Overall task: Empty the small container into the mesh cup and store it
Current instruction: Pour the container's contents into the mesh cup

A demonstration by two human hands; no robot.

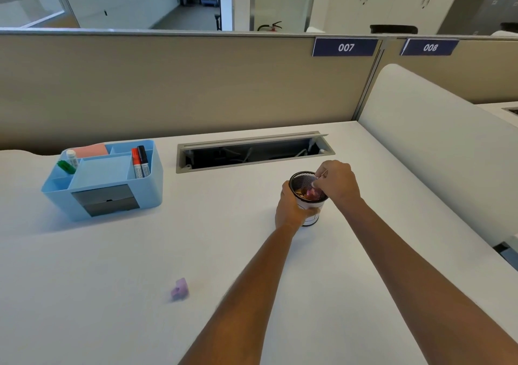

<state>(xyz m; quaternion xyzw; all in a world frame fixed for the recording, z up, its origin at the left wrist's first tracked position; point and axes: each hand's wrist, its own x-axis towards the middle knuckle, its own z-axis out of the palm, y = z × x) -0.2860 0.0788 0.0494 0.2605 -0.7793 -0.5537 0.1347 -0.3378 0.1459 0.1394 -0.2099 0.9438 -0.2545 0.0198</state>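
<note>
The desk is wide and white, backed by a beige partition, with an open cable tray set into its far edge. At the left stands a blue organiser holding two markers, a glue stick and a pad; its grey drawers appear shut. Well apart from it, right of centre, stands the mesh cup, black-rimmed and with small coloured items at the bottom.

The left hand is wrapped round the cup's side, clamped on it and steadying it. The right hand is over the rim, fingers pinched together on something small and clear, seemingly the container, tipped into the cup's mouth; its outline is too faint to be sure.

A small purple piece lies alone on the near desk; it is blurred, and whether it belongs to the container cannot be told.

Judging by this, the emptying is under way or nearly finished. Storing the container, probably in the organiser, is not yet done.
</note>
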